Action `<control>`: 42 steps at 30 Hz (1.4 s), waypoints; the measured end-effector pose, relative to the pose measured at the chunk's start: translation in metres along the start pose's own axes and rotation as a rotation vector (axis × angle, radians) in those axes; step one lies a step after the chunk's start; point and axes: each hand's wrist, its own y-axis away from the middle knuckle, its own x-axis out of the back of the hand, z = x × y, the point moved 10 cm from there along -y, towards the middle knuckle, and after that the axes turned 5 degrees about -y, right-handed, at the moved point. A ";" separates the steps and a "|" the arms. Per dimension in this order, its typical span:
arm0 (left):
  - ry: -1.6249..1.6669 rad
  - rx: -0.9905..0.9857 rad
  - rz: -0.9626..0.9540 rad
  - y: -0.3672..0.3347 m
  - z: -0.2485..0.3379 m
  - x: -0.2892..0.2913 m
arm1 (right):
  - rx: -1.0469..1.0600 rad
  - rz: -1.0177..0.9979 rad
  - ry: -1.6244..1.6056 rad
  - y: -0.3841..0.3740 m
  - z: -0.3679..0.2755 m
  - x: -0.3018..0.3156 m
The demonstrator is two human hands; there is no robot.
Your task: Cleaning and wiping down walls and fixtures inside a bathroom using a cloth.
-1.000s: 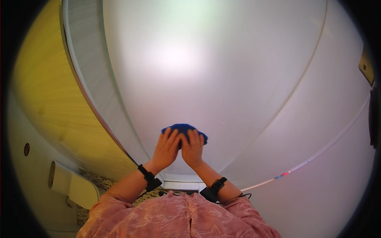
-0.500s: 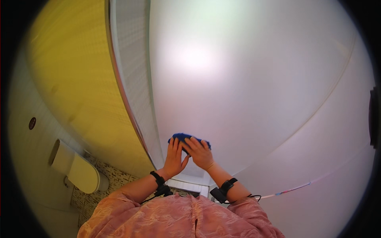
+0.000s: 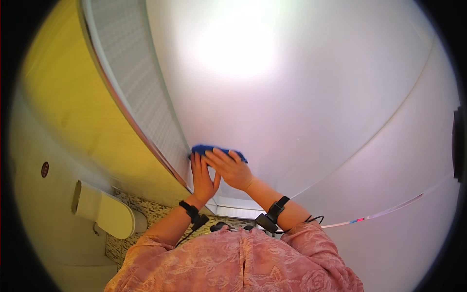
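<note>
A folded blue cloth [image 3: 203, 148] is pressed against a smooth white wall panel [image 3: 301, 107], close to the corner with a grey-white textured strip of wall. Over its middle and right part lies my right hand [image 3: 232, 171], fingers extended and holding it to the panel. My left hand [image 3: 203, 181] holds the cloth's lower left part with straight fingertips, the thumb pointing toward the right hand. The two hands nearly touch. Black straps with small boxes and cables sit on both forearms.
On the left, a metal-coloured trim [image 3: 127, 116] borders a yellow wall [image 3: 63, 117]. A toilet [image 3: 116, 216] stands lower left on a mosaic-patterned floor [image 3: 155, 207]. Below my hands runs a white ledge [image 3: 238, 212]. A thin shiny strip [image 3: 384, 213] crosses the panel at lower right.
Both hands and the blue cloth have shifted left and up along the panel, nearer the corner. The view has turned as well, so the trim and toilet appear displaced.
</note>
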 end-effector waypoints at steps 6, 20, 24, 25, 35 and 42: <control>0.043 -0.041 -0.246 0.036 0.015 -0.052 | 0.010 -0.129 -0.017 0.074 0.011 -0.035; -0.055 -0.388 -0.078 -0.118 0.059 -0.046 | -0.416 0.325 0.223 0.086 0.120 0.044; -0.221 -0.260 0.032 -0.139 0.014 -0.040 | -0.557 0.344 0.289 0.135 0.148 0.040; -0.216 -0.261 0.031 -0.135 0.015 -0.043 | -0.558 0.341 0.293 0.152 0.153 0.043; -0.346 -0.304 0.026 -0.127 0.034 -0.061 | -1.190 0.809 0.179 0.248 0.184 0.061; -0.374 -0.299 -0.015 -0.122 0.028 -0.061 | -0.875 0.497 0.017 0.158 0.095 -0.006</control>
